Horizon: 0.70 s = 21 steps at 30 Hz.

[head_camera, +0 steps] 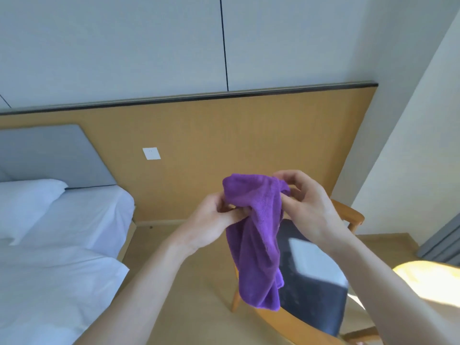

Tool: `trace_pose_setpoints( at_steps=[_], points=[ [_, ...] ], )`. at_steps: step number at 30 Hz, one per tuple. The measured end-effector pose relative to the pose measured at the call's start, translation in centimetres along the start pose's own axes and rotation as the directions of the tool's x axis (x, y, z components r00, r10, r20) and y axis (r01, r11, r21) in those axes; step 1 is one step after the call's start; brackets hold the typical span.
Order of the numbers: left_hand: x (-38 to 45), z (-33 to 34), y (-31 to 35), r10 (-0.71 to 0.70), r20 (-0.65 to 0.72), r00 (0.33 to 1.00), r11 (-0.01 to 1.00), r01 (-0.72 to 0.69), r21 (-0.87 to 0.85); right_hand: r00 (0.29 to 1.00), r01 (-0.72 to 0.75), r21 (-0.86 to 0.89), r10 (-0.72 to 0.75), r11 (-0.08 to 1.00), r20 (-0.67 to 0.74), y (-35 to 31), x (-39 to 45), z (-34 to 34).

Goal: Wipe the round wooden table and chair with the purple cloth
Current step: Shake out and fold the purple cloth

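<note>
- A soft purple terry cloth [256,235] hangs in the air in front of the person, held up between both hands above the chair.
- The left hand [214,222] grips the cloth at its left side, fingers curled and pinched together on a fold of the fabric, the thumb lying along the top.
- The right hand [306,205] holds the upper right part of the cloth; its fingers [286,175] are curled over the top edge and the thumb presses into the fabric from the near side.
- The top of the cloth is bunched into a rounded hump between the two hands, and the rest drapes down in a twisted length, its lower end free and touching nothing.
- Below and behind the cloth stands a light wooden chair with a dark blue-grey padded seat [313,290]; a patch of sunlight falls across the seat, and the curved wooden backrest shows behind the right hand.
- At the lower right edge a brightly sunlit curved wooden surface [430,280] shows beside the right forearm; whether it is the round table cannot be told.
- On the left is a bed with white sheets [62,270] and a white pillow [27,192] against a grey padded headboard [49,155].
- Behind everything runs a tan wooden wall panel [249,135] bearing a white square wall plate [151,153], with pale wall above it.
</note>
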<state>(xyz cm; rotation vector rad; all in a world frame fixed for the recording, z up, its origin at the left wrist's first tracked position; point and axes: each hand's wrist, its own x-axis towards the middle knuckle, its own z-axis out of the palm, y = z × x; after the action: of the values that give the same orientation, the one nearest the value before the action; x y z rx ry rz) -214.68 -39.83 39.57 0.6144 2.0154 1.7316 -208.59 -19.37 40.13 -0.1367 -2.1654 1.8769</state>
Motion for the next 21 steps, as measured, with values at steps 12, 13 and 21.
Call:
trace_pose_setpoints(
  at_steps=[12,13,21],
  points=[
    [1.5,-1.4,9.1,0.175,-0.16,0.972,0.984,-0.165,0.071,0.984,-0.016,0.019,0.012,1.0,0.176,-7.3,-1.1,-0.9],
    [1.7,-1.1,9.8,0.173,-0.165,0.971,0.984,-0.164,0.068,0.98,0.013,-0.029,-0.007,0.999,0.198,-7.6,-1.2,-0.4],
    [2.5,-1.2,12.7,0.218,0.007,0.976,0.967,-0.217,0.131,0.987,0.123,-0.22,-0.141,0.968,-0.07,-8.9,0.4,-1.5]
  ],
)
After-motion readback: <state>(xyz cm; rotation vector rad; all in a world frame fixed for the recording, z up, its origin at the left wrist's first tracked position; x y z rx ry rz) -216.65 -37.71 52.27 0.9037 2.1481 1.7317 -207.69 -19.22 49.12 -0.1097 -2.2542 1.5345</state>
